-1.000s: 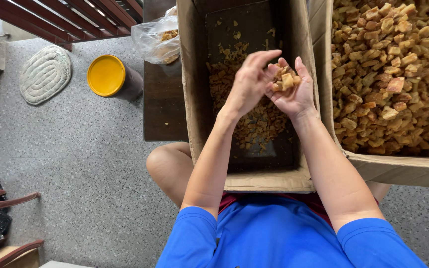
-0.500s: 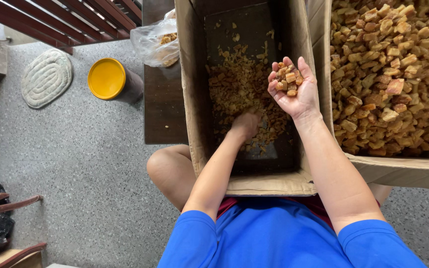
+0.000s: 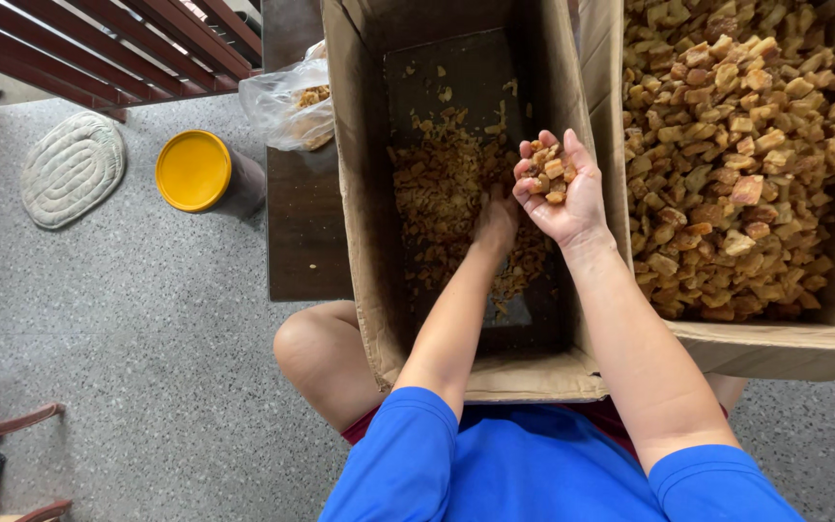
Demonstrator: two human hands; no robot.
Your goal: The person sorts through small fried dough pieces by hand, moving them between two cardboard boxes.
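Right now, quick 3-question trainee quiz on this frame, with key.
1. True or false: the right hand is cupped, palm up, holding brown chunks.
2. Where is the left hand? A) on the yellow lid B) down in the nearly empty cardboard box C) in the plastic bag
3. Fill in: the box filled with chunks sits on the person's ____ side.

Key: 1 true; 2 B; 3 right.

Matt cardboard boxes (image 3: 369,242), rough dried chunks (image 3: 727,164), speckled stone floor (image 3: 128,319), glossy plastic bag (image 3: 287,101).
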